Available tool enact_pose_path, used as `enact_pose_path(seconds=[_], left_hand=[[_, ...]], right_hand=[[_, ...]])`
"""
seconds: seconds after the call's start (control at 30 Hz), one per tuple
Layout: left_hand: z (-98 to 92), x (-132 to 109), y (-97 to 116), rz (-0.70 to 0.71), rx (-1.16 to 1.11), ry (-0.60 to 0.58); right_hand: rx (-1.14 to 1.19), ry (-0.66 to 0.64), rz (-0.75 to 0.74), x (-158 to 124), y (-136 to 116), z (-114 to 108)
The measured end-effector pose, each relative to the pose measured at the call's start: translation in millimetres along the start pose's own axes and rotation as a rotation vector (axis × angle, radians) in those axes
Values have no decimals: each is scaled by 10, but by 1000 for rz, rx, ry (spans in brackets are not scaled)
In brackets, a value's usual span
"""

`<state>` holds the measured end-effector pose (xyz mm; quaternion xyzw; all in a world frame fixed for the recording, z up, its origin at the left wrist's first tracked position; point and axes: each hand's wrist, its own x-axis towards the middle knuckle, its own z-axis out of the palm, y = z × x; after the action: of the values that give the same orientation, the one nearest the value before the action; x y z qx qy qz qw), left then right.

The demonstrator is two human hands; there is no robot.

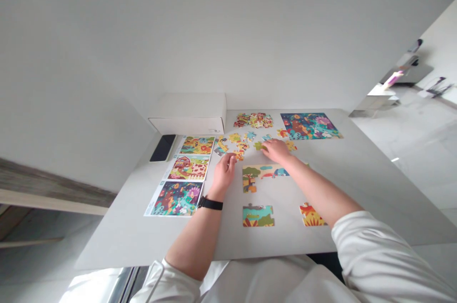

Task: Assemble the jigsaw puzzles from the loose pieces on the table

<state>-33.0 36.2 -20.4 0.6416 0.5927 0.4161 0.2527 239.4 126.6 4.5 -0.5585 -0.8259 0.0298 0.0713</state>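
Observation:
My left hand (224, 171), with a black watch (210, 203) on its wrist, rests on the white table (357, 184) with its fingers curled at the edge of several loose puzzle pieces (237, 143). My right hand (276, 149) lies palm down over the loose pieces, fingertips on a green piece (258, 146). Just below both hands lies a partly joined puzzle section (262, 173) with a tree. Two smaller joined sections (258, 216) (311, 215) lie nearer to me.
A finished colourful puzzle (309, 126) lies at the back right, a heap of pieces (254, 120) beside it. A printed sheet with three reference pictures (185, 174) lies left. A white box (189, 115) and a black phone (163, 147) sit at the back left.

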Motion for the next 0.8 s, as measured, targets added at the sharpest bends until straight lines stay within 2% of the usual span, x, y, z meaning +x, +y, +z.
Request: enact_pose_path(seconds=[0.07,0.17,0.27,0.37,0.5,0.7,0.8], left_hand=[[2,3,3,-2,1,2],[11,9,-2,2,-1,-1],[19,13,-11,8,1,-11],[17,11,-9,8,15,-12],[7,4,8,12,21,-14],[23,11,3,11,11,-22],[35,18,-17,14,9,-28]], right_hand=[[53,63,62,8,29,-11],[187,145,230,68,107,-45],[354,77,343,151,211,-99],[430,35,324,199,346,-178],[437,184,361,154,604,-313],[429,200,404,-128,1004,-399],[440,142,429,-278,1103,-377]])
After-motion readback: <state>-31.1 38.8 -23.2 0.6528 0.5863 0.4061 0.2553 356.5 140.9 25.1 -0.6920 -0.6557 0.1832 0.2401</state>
